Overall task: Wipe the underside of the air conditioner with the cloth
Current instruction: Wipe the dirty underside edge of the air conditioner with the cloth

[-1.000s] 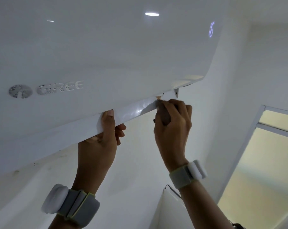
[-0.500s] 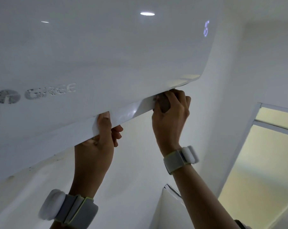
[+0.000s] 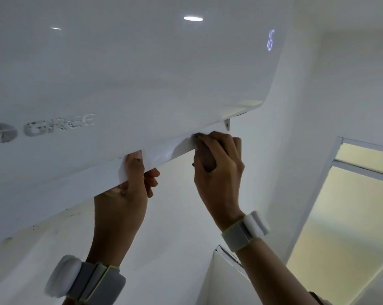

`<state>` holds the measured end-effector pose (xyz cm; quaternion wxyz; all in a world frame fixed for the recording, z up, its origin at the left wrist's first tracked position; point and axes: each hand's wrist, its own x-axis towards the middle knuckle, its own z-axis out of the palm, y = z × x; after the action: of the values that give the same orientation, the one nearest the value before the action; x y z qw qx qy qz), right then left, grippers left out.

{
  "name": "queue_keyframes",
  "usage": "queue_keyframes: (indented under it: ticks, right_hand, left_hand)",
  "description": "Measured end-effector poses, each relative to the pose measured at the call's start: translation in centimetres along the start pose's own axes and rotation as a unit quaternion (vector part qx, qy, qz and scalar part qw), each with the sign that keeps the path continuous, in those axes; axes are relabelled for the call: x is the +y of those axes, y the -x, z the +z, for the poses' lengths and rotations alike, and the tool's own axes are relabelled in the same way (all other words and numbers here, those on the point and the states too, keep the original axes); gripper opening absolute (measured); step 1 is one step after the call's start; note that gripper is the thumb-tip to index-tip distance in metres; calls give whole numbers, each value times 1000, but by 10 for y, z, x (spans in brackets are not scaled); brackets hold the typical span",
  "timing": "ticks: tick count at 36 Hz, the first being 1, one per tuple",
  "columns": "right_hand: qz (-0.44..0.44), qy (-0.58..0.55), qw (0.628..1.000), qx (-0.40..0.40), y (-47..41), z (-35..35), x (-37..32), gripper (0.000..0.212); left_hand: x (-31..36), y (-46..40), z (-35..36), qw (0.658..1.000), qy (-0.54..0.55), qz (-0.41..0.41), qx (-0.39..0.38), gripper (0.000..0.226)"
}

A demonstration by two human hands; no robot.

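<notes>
A glossy white wall air conditioner (image 3: 129,80) fills the upper left, with a lit digit display near its right end. Its long louver flap (image 3: 168,150) runs along the lower edge. My left hand (image 3: 124,194) grips that flap from below, thumb on its front face. My right hand (image 3: 217,164) is closed around a small dark brownish cloth (image 3: 206,159), pressed up against the unit's underside at the flap's right end. Most of the cloth is hidden inside my fist.
A small white hinge tab (image 3: 227,124) sticks down near the unit's right end. White wall lies behind and to the right. A window frame (image 3: 331,164) with yellowish panes is at the lower right. A white box corner (image 3: 221,252) sits below my right forearm.
My right hand with the cloth rose to the unit's right end, then came back left and slightly lower along the flap edge. My left hand kept its grip on the flap.
</notes>
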<state>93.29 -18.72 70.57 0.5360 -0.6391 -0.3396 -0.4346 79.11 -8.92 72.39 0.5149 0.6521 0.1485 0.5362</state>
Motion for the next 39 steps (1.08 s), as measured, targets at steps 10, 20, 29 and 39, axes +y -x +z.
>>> queue_keyframes:
  ticks: [10,20,29,39]
  right_hand:
    - [-9,-6,1000,12,-1,1,3,19]
    - [152,109,981,47,-48,15,32,20]
    - [249,126,960,35,-21,-12,49,10]
    - [154,96,983,7,-62,7,24,14]
  left_hand:
    - [4,2,0,1000,2,-3,7,35]
    - [7,4,3,1000,20,-14,11,27]
    - [8,6,2,1000,22,-2,4,34]
    - [4,4,0,1000,15,0,1,27]
